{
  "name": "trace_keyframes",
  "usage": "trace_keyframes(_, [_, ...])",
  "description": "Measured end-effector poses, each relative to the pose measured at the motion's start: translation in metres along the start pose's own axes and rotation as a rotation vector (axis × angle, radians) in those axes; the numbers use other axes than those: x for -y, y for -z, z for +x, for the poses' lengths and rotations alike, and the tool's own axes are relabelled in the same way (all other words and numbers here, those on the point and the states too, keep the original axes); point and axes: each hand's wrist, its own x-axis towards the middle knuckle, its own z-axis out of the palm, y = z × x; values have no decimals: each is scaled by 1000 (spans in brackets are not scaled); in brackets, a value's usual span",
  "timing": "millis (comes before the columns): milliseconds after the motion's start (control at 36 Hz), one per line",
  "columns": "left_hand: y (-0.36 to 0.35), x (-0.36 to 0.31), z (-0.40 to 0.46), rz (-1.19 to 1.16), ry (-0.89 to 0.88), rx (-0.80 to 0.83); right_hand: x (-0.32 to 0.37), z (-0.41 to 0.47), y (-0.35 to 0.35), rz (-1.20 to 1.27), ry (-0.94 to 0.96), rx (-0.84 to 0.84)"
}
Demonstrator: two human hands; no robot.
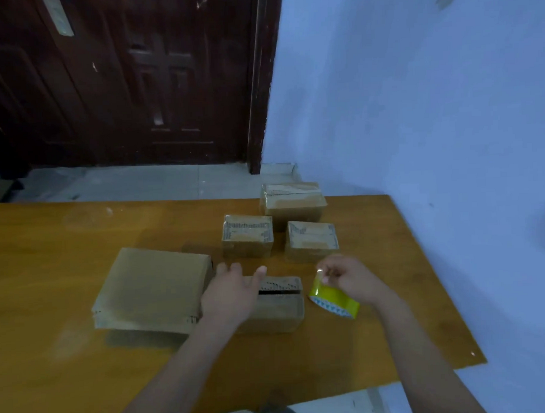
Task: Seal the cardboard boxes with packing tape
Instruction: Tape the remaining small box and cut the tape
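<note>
left hand [230, 296] flat on the near box [276, 305], right hand [349, 277] pinching the tape [333, 300] end.
box on the surface [69, 352], flaps gapped; next, likely draw tape across the seam.

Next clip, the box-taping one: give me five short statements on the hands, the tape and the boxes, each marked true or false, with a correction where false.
1. The left hand rests with straight fingers on the small box nearest the person. True.
2. The right hand holds nothing. False: it pinches the loose end of the yellow tape roll.
3. The tape roll lies left of the large flat box. False: it is right of the small box.
4. Five boxes stand on the wooden table. True.
5. The small box under the left hand is already taped shut. False: a dark gap shows between its flaps.
</note>
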Motion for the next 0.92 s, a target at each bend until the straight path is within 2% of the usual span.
trace_keyframes(56, [8, -21, -3, -138, -193, -20, 18, 3, -2, -7, 65, -22])
trace_keyframes(111, [13, -34, -4, -339, -350, 80, 35, 6, -7, 25, 125, -8])
trace_keyframes(167, [15, -42, -5, -411, -432, 127, 47, 10, -12, 67, 185, -13])
trace_keyframes(194, [15, -44, -5, -442, -429, 88, 52, 11, -14, 100, 203, -15])
trace_keyframes(278, [19, -45, -4, -587, -324, -15, 62, 13, -18, 153, 222, -25])
trace_keyframes(361, [23, -40, -2, -525, -334, -65, 68, 15, -21, 108, 235, -50])
trace_keyframes(417, [26, -37, 3, -537, -269, -89, 72, 16, -24, 24, 230, -68])
trace_keyframes(472, [27, -32, 10, -599, -165, -93, 75, 15, -26, 42, 211, -56])
trace_keyframes(528, [26, -28, 15, -747, -22, -59, 74, 13, -26, 172, 148, -26])
trace_keyframes(583, [24, -25, 15, -1003, 203, 13, 69, 12, -22, 258, 91, -36])
trace_keyframes(667, [21, -25, 8, -1323, 459, 149, 60, 6, -10, 378, 151, 40])
trace_keyframes(750, [14, -29, 5, -1413, 492, 228, 52, 5, -9, 495, 240, 115])
trace_keyframes(806, [10, -36, 3, -1389, 477, 208, 47, 5, -14, 638, 239, 143])
trace_keyframes(861, [10, -39, 3, -1337, 441, 95, 40, 6, -14, 735, 195, 184])
trace_keyframes(917, [16, -32, 7, -1308, 404, -82, 34, 6, -3, 603, 145, 200])
